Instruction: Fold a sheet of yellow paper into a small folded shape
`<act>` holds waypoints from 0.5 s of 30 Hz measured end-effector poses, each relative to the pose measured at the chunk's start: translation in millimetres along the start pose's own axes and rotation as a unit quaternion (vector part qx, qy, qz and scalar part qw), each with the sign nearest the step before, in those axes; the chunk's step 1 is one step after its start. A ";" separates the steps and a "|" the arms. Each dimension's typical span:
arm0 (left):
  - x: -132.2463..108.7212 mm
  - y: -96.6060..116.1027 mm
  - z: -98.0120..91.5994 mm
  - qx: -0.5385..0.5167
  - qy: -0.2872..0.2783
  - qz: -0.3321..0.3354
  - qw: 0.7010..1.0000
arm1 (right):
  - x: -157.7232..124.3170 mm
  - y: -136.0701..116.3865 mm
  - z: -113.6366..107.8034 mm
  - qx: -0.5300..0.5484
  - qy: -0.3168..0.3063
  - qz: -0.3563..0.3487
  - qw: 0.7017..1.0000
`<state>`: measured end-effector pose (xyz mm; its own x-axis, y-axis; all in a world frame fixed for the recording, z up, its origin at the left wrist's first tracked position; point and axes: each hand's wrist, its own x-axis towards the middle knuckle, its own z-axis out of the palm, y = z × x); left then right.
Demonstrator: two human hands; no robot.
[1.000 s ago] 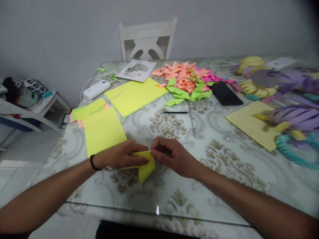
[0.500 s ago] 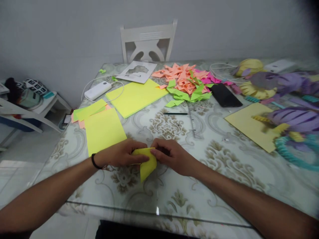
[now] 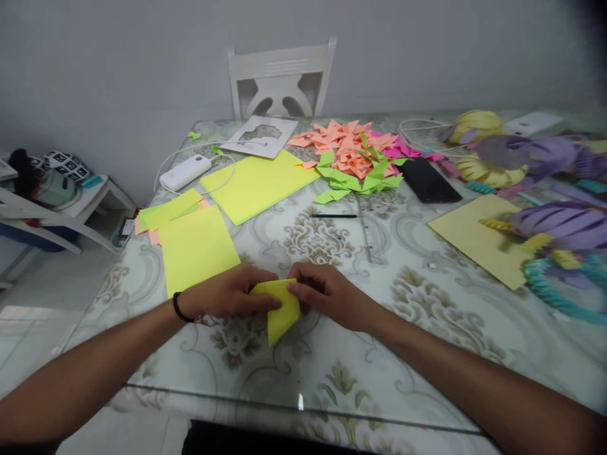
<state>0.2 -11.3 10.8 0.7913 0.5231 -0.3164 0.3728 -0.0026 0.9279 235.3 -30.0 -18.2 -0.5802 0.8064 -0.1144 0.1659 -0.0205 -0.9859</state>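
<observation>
The left hand (image 3: 226, 297) and right hand (image 3: 334, 298) pinch the folded yellow paper (image 3: 281, 311), which is light, thin, crease-prone and probably best gripped along its folds.

The folded paper (image 3: 281, 309) is plain bright yellow, and the wristband (image 3: 177, 308) beside it is black. The table (image 3: 332, 373) has a pale cream cover with grey-brown damask ornaments (it lies under glass, I think). The near sheet (image 3: 196, 249) is yellow-green. The pile of folded pieces (image 3: 346, 145) is orange, with lime green pieces (image 3: 360, 180) in front and pink ones (image 3: 403, 150) at its side. The phone (image 3: 428, 180) is black and the power bank (image 3: 186, 172) is white. The paper shapes (image 3: 559, 218) are purple, and the paper ring (image 3: 554, 291) is teal.
</observation>
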 end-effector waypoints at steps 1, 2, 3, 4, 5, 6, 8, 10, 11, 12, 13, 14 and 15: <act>0.1 0.1 0.1 0.001 0.000 0.002 1.000 | -0.2 -0.4 -0.4 -0.008 -0.004 0.000 1.000; 0.3 0.3 0.2 0.002 0.000 0.005 1.000 | -0.3 -0.5 -0.8 -0.012 -0.008 0.000 1.000; 0.6 0.5 0.3 0.004 -0.001 0.009 1.000 | -0.3 -0.3 -1.2 -0.012 -0.009 0.000 1.000; 0.9 0.6 0.4 0.005 -0.001 0.013 1.000 | -0.1 0.2 -1.5 -0.008 -0.008 0.003 1.000; 1.2 0.7 0.6 0.005 0.000 0.014 1.000 | 0.3 0.9 -1.8 0.000 -0.007 0.006 1.000; 1.5 0.7 0.9 0.004 0.002 0.014 1.000 | 0.7 1.7 -2.0 0.010 -0.007 0.010 1.000; 1.9 0.1 1.6 0.002 0.007 0.012 1.000 | 1.8 3.3 -2.4 0.035 -0.009 0.016 0.999; 2.0 -0.8 2.0 0.008 0.013 0.012 1.000 | 2.7 4.5 -3.0 0.050 -0.011 0.018 0.999; 2.0 -1.3 2.1 0.015 0.016 0.013 1.000 | 3.1 4.8 -3.4 0.051 -0.012 0.018 0.998; 1.9 -1.6 2.1 0.022 0.017 0.015 1.000 | 3.4 4.8 -4.0 0.049 -0.014 0.019 0.999; 1.8 -1.8 1.9 0.030 0.019 0.016 0.999 | 3.6 4.7 -4.6 0.045 -0.017 0.020 0.999; 1.8 -1.8 1.7 0.037 0.020 0.018 0.999 | 3.7 4.4 -5.4 0.043 -0.021 0.021 0.999; 1.8 -1.6 1.4 0.043 0.021 0.018 0.999 | 3.8 4.0 -6.0 0.043 -0.024 0.022 0.999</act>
<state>1.7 -11.6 8.5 0.7851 0.5561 -0.2728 0.3862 -0.0951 0.9175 238.6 -23.5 -21.8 -0.6120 0.7740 -0.1625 0.1249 -0.1083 -0.9862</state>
